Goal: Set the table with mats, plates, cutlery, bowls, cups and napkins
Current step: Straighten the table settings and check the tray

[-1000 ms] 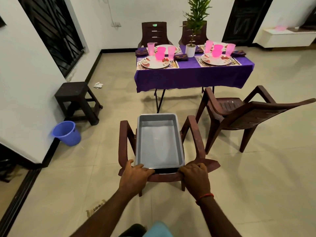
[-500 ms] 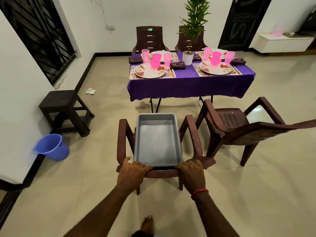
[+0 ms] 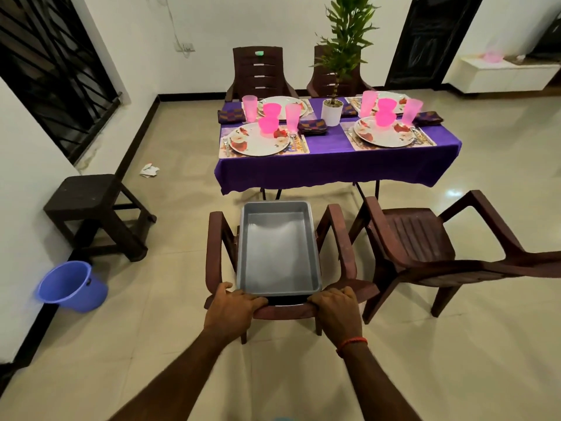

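While the table [image 3: 334, 168] in the upper centre of the frame already carries mats [image 3: 303, 145], floral plates [image 3: 258, 142], pink bowls [image 3: 268, 126], cups [image 3: 293, 117] and folded napkins [image 3: 312, 126] at four places, the grey tray [image 3: 279, 253] lies empty on the seat of the chair [image 3: 340, 235] in the lower centre. Cutlery beside the plates is too small to count.

Left hand [image 3: 232, 308]: fingers curled over the chair's top rail, just left of the tray's near end. Right hand [image 3: 335, 308]: same wrap, just right of it. Judgement: the paired grip steers the chair straight and lets the seat carry the tray; setting looks essentially complete.

A second chair [image 3: 419, 238] stands at right, well apart from the table. Stool [image 3: 91, 202] and blue bucket [image 3: 71, 285] sit at left.

Against the earlier frames: the table's front edge sits lower in frame, while bucket and stool have slid down-left. The chair has advanced toward the table. Grip and tray position are unchanged.
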